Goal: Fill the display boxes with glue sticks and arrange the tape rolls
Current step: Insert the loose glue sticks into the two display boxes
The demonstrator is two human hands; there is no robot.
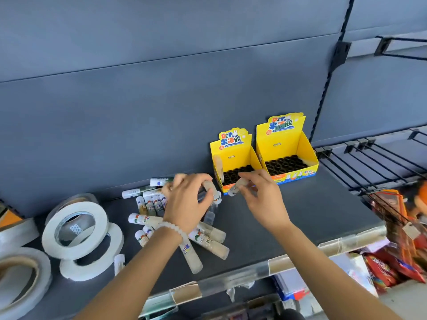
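Two yellow display boxes stand at the back of the dark shelf, the left box (233, 155) and the right box (288, 146), both showing black round slots. One glue stick (218, 166) leans inside the left box's left wall. A pile of glue sticks (150, 205) lies on the shelf to the left. My left hand (187, 204) is over the pile and grips a glue stick (211, 189). My right hand (261, 197) pinches another glue stick (236, 187) just in front of the left box. White tape rolls (76, 229) lie at the far left.
The shelf's front edge carries a clear price strip (277, 265). Black wire racks (381, 162) stick out at the right. Snack packets (397, 262) hang and lie below right. An orange item (9, 219) sits at the far left edge.
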